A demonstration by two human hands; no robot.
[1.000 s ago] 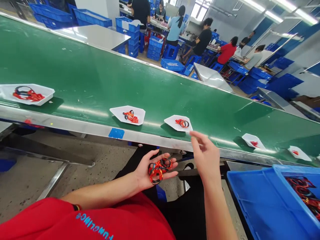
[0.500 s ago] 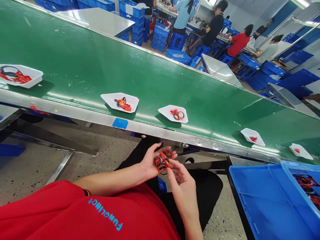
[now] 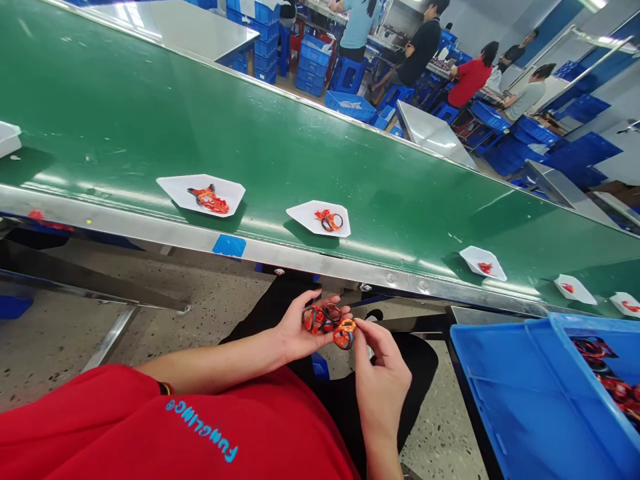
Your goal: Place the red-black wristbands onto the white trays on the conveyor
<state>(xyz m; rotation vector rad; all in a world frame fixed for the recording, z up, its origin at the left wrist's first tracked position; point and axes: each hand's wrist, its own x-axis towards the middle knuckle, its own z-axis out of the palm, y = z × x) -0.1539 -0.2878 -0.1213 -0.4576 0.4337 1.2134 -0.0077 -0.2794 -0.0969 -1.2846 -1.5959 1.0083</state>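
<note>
My left hand (image 3: 297,330) cups a bunch of red-and-black bands (image 3: 319,319) in its palm, just below the conveyor's steel edge. My right hand (image 3: 380,373) pinches one orange-red band (image 3: 345,333) at the right side of that bunch. On the green belt (image 3: 150,113) ahead lie white paper trays with similar bands: one (image 3: 201,193) to the left, one (image 3: 320,219) straight ahead, a smaller one (image 3: 483,263) to the right.
A blue bin (image 3: 530,400) with more bands stands at my right. Further small trays (image 3: 575,290) ride the belt at far right. A blue tape mark (image 3: 229,245) sits on the steel rail. Several people work at benches beyond the belt.
My right hand came down from the belt edge to the bunch and now pulls one band off to the right. The trays have shifted left in view.
</note>
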